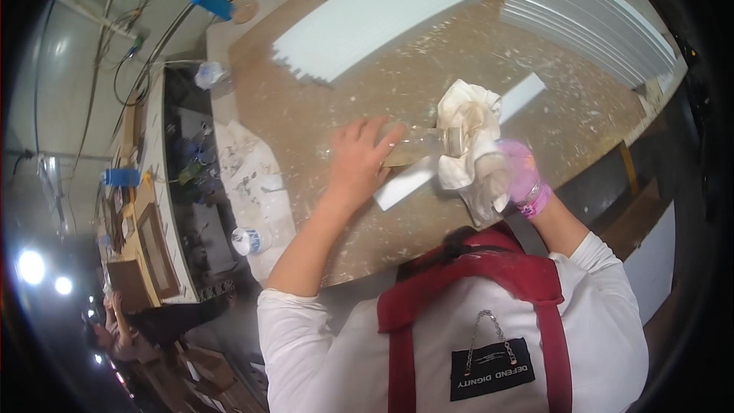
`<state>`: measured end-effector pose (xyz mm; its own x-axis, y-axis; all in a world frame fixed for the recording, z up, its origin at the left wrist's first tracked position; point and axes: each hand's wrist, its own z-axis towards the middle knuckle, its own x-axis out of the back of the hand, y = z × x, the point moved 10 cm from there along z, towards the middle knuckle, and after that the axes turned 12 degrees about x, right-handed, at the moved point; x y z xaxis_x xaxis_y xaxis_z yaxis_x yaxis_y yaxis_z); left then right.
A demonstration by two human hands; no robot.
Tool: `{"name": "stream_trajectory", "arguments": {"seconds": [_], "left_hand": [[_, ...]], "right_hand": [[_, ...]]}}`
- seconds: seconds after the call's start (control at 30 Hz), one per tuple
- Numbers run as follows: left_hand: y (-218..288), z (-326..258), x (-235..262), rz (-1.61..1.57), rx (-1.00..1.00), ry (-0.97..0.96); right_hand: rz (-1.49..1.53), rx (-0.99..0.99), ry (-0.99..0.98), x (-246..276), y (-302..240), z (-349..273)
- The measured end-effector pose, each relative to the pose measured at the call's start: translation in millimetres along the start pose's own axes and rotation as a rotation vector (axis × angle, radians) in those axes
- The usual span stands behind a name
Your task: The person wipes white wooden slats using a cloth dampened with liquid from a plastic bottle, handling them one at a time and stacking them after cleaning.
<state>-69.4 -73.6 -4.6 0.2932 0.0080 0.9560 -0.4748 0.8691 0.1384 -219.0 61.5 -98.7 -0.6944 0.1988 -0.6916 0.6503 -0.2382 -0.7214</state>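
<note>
My bare left hand (359, 157) is closed around a clear bottle (417, 145) lying nearly sideways, its neck end pointing right. That end meets a crumpled off-white cloth (468, 111). My right hand (521, 172), in a pink-purple glove, grips the lower right of the cloth; some of its fingers are hidden behind the folds. Beneath the bottle and cloth a narrow white strip (405, 185) lies slantwise on the brown worktable (329, 237). Whether liquid is coming out of the bottle I cannot tell.
Several white strips (375, 19) lie side by side at the far side. More white strips (589, 23) are stacked at the far right. A white tub (246, 242) and paint-stained paper (252, 172) are at the left edge. Another person (126, 329) stands at the lower left.
</note>
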Motion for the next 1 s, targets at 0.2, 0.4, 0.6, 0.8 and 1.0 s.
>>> {"name": "stream_trajectory", "arguments": {"seconds": [0.2, 0.4, 0.6, 0.8, 1.0], "left_hand": [[-108.3, 1.1, 16.9, -0.520, 0.558, 0.147], [-283.3, -46.2, 7.1, -0.335, 0.891, 0.536], [-294.1, -78.5, -0.1, -0.622, 0.967, 0.560], [-90.6, -112.9, -41.0, -0.110, 0.566, 0.114], [-1.6, -93.3, -107.1, -0.060, 0.433, -0.329]], "right_hand": [[0.195, -0.047, 0.285, 36.6, 11.4, -1.3], [-0.474, 0.378, 0.356, 126.0, -125.0, -64.6], [-0.452, 0.240, 0.566, 139.7, -169.9, -55.5], [-2.401, 0.671, -0.129, 24.2, -133.4, 27.5], [-2.242, 0.142, -0.393, 76.1, -27.0, 62.0]]}}
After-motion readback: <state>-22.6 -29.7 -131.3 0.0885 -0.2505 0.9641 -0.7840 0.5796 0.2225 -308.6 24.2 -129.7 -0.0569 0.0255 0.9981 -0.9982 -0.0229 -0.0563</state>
